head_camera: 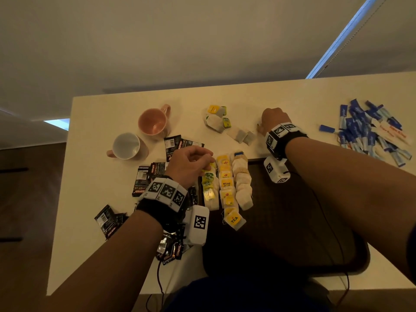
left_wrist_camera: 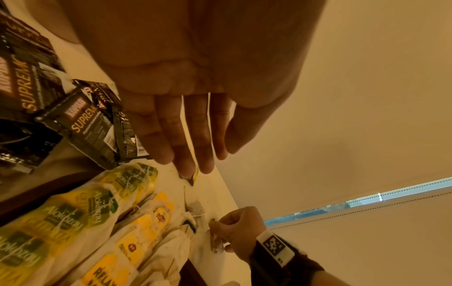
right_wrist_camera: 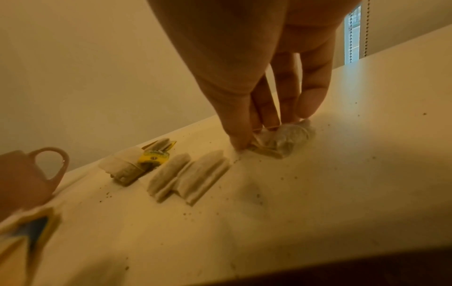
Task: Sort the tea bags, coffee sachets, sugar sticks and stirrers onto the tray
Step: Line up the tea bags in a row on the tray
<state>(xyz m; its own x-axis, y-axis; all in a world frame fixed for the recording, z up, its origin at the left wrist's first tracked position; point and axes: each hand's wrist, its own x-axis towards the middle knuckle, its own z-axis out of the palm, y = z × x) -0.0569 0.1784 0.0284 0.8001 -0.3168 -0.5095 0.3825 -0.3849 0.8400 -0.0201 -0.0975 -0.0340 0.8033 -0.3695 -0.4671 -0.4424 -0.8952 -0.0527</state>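
The right hand (head_camera: 271,119) is down near the far edge of the desk (head_camera: 108,255), thumb and fingers (right_wrist_camera: 315,96) closing in a pinch on a loose, untagged tea bag (right_wrist_camera: 283,141) that still lies on the desk surface. The left hand (head_camera: 189,165) hovers over the far left corner of the dark tray (head_camera: 337,255), at the head of the green-tagged row of tea bags (head_camera: 208,183); the wrist view shows its fingers (left_wrist_camera: 186,135) straight and relaxed, holding nothing (the head view makes them look more curled than they are). Two more rows sit beside it on the tray, yellow-tagged bags (head_camera: 227,188) and plain bags (head_camera: 243,183). A few more tea bags (head_camera: 217,119) wait near the far edge, the coffee sachets (head_camera: 148,179) are scattered along the left edge, and the blue sugar sticks (head_camera: 369,127) are heaped at the far right corner; I cannot make out any stirrers. The pinched bag looks crumpled, and dark specks on the desk suggest leaf has already leaked, so a hard squeeze or a drag could likely tear the paper. Carrying it back, the right forearm crosses the tray and could brush the plain row askew. The two mugs (head_camera: 139,136) stand close to the left hand's working space.
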